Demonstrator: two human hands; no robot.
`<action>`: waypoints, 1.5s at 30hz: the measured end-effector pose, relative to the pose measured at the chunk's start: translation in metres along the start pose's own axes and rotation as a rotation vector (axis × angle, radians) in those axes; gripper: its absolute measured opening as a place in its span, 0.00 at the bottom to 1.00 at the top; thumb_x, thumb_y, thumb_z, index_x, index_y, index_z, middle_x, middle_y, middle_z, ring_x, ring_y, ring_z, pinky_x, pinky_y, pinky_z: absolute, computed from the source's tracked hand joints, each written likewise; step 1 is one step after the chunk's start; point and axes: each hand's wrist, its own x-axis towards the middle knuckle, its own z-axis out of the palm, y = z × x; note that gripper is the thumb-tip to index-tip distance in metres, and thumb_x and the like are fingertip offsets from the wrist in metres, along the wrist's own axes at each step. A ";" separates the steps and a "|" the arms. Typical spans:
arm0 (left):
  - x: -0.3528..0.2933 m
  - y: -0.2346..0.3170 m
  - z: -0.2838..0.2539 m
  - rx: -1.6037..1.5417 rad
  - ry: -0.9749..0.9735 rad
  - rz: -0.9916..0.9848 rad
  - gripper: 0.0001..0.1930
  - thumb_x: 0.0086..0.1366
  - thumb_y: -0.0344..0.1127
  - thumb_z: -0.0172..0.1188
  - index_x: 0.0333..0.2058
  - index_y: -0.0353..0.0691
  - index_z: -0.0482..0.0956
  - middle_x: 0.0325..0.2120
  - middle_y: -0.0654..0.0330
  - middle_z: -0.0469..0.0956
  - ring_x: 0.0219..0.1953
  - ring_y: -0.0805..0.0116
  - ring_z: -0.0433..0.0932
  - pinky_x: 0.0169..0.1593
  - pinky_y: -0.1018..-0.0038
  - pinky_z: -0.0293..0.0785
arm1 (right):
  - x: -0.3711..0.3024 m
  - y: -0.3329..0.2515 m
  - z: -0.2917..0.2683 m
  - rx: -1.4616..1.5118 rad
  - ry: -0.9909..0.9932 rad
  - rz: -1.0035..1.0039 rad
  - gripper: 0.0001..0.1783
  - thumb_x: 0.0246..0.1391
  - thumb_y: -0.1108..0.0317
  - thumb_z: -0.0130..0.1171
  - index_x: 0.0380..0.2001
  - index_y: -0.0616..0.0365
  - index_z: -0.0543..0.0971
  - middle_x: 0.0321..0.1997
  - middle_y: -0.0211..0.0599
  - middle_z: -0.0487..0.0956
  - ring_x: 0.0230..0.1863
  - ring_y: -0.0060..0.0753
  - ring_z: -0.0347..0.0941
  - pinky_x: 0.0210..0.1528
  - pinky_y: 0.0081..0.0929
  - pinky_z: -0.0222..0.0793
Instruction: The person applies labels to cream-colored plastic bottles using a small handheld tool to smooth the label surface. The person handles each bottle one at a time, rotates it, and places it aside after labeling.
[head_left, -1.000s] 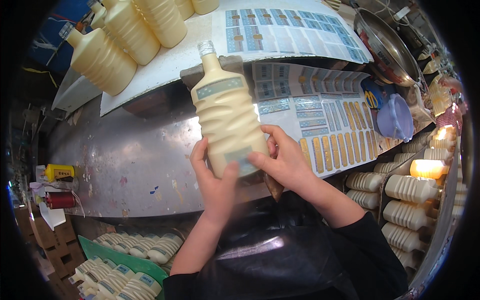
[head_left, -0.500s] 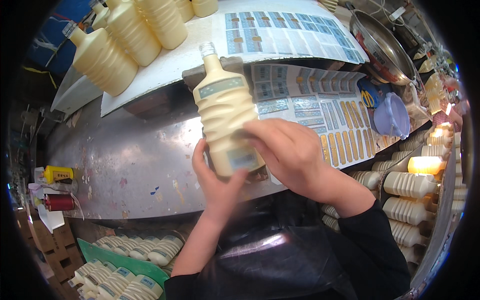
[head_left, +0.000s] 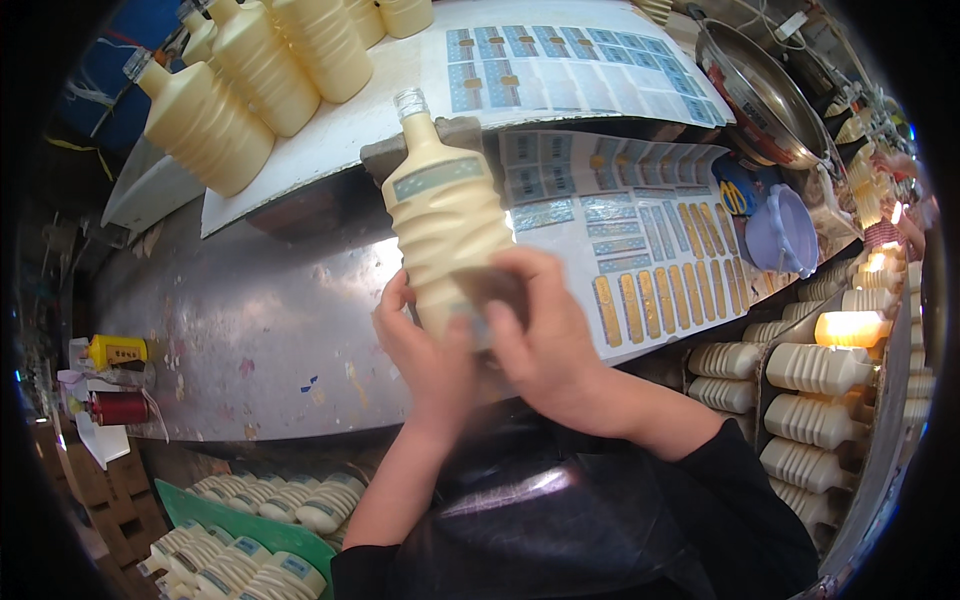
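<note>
A scuffed grey metal tabletop (head_left: pixel 270 320) ran through a cluttered workroom, with a yellow plastic container (head_left: pixel 118 350) and a dark red, spool-like cylinder (head_left: pixel 120 407) at the frame's left edge. Standing cream bottles (head_left: pixel 208 130) crowded a raised white board (head_left: pixel 388 92) at upper left. In the centre, the wavy-ribbed cream plastic bottle (head_left: pixel 450 225) leaned slightly left, clear neck upward in the frame; whether its base touched the tabletop could not be told. The left hand (head_left: pixel 425 355) was clamped around its lower left side. The right hand (head_left: pixel 550 350) met the lower right side, but blur hid how firmly it gripped. The step in hand seemed to be pressing a label onto the lower face, and the next move called for even thumb pressure on a steady bottle. Farther right lay a white sheet of blue and gold stickers (head_left: pixel 572 262), then a pale violet plastic bucket (head_left: pixel 780 230).
</note>
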 end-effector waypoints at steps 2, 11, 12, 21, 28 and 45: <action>0.002 0.007 0.002 0.235 0.000 0.058 0.41 0.72 0.61 0.53 0.66 0.29 0.57 0.56 0.47 0.65 0.60 0.54 0.64 0.67 0.60 0.55 | -0.003 0.009 0.005 0.025 0.015 -0.016 0.20 0.61 0.75 0.53 0.55 0.64 0.67 0.52 0.56 0.72 0.53 0.60 0.72 0.57 0.46 0.68; 0.001 0.003 0.004 0.127 -0.004 0.086 0.32 0.74 0.48 0.51 0.64 0.27 0.58 0.55 0.47 0.65 0.57 0.58 0.65 0.65 0.61 0.58 | -0.014 0.041 -0.008 -0.091 0.159 0.026 0.19 0.62 0.75 0.51 0.56 0.64 0.66 0.53 0.53 0.72 0.54 0.56 0.72 0.59 0.43 0.68; 0.001 0.002 0.004 0.117 -0.003 0.085 0.31 0.75 0.47 0.51 0.64 0.27 0.58 0.55 0.48 0.65 0.57 0.59 0.66 0.65 0.62 0.58 | -0.012 0.040 -0.009 -0.098 0.165 0.018 0.20 0.62 0.75 0.52 0.57 0.64 0.67 0.53 0.52 0.72 0.54 0.52 0.71 0.59 0.40 0.68; -0.001 -0.005 -0.003 -0.395 0.002 -0.212 0.22 0.78 0.42 0.45 0.63 0.34 0.63 0.54 0.55 0.67 0.57 0.65 0.66 0.65 0.66 0.61 | -0.009 -0.009 0.015 -0.121 -0.122 -0.253 0.16 0.57 0.77 0.53 0.49 0.63 0.72 0.44 0.52 0.76 0.45 0.59 0.74 0.49 0.49 0.71; -0.010 -0.032 -0.018 -0.365 -0.117 -0.032 0.35 0.71 0.47 0.61 0.67 0.33 0.59 0.60 0.53 0.64 0.65 0.60 0.64 0.69 0.63 0.60 | -0.015 -0.001 -0.013 -0.272 0.000 -0.018 0.18 0.57 0.81 0.53 0.51 0.62 0.71 0.46 0.52 0.75 0.47 0.58 0.74 0.50 0.45 0.72; -0.008 -0.041 -0.013 -0.103 -0.021 0.000 0.30 0.52 0.31 0.72 0.55 0.36 0.75 0.55 0.50 0.75 0.58 0.52 0.73 0.64 0.62 0.67 | -0.022 0.012 -0.013 -0.229 -0.126 -0.782 0.17 0.48 0.77 0.62 0.44 0.60 0.82 0.45 0.46 0.83 0.44 0.47 0.81 0.42 0.37 0.79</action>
